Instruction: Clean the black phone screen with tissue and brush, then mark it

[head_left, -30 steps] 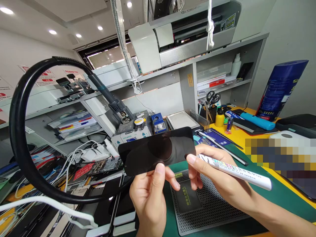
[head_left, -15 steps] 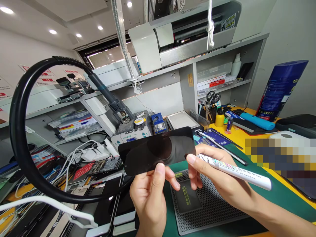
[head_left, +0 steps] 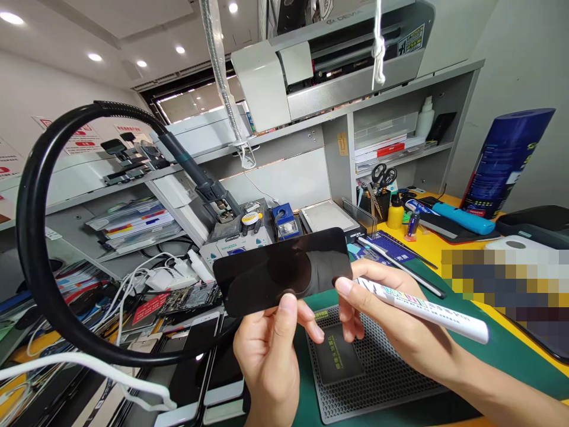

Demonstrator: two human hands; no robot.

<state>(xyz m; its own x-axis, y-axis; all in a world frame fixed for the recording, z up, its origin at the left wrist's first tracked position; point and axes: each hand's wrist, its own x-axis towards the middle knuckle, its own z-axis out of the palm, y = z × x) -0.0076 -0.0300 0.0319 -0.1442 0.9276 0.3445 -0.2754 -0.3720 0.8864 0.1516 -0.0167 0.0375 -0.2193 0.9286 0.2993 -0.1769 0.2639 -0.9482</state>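
Note:
A black phone (head_left: 271, 267) with dark, glossy glass is held up in the middle of the head view, its long side across. My left hand (head_left: 271, 356) grips its lower edge, thumb on the front and fingers behind. At the right end of the phone, my right hand (head_left: 386, 308) touches the corner with thumb and fingertips. The same hand holds a white paint marker (head_left: 435, 314), its barrel pointing to the lower right; its tip end is hidden by the fingers. Below both hands lies a grey honeycomb-patterned pad (head_left: 382, 379) on a green mat (head_left: 502, 367).
A black flexible hose (head_left: 31, 237) loops on the left above several phones (head_left: 191, 362) and white cables (head_left: 133, 273). Behind stand a grey bench machine (head_left: 235, 237) and a blue device (head_left: 284, 219). To the right are a yellow bottle (head_left: 395, 214) and a blue can (head_left: 502, 163).
The phone has tilted very slightly, and the reflection on its glass has shifted. Both hands keep nearly the same place and grip.

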